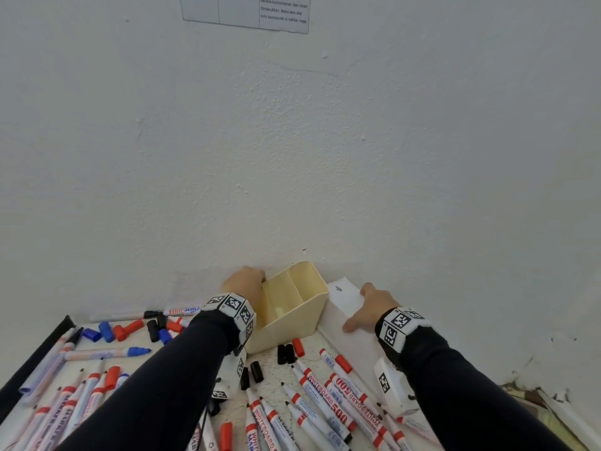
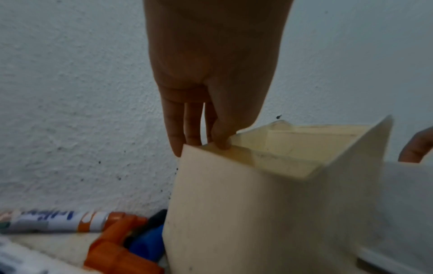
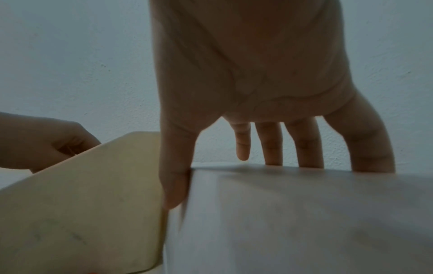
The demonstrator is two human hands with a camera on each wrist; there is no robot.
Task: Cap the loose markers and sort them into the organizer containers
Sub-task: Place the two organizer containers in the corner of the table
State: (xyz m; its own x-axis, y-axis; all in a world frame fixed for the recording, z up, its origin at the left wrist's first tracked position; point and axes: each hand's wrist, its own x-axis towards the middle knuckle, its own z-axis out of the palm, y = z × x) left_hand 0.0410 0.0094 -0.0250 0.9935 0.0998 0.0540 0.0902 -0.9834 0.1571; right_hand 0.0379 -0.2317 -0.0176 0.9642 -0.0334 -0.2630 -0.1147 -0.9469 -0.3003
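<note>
Uncapped whiteboard markers (image 1: 328, 398) and loose plastic caps (image 1: 286, 353) litter the speckled tabletop (image 1: 312, 345). Beyond, the left hand (image 1: 245, 283) pinches the rim of the cream plastic divided organizer (image 1: 292, 323), thumb inside. The right hand (image 1: 374, 307) lies spread, fingers straight, on the smooth white box (image 1: 344, 297) alongside, by the rough wall (image 1: 292, 157).

Soft, cool, even light fills the head view; the wall (image 1: 292, 157) behind the cream organizer (image 1: 292, 323) reads pale blue-grey, and lines bow toward the frame edges. Both wrist views are dimmer: the left hand (image 2: 211, 64) and right hand (image 3: 253, 64) show dark against the wall, while markers (image 2: 58, 221) left of the organizer and the white box (image 3: 304, 213) at its right smear into blur.
</note>
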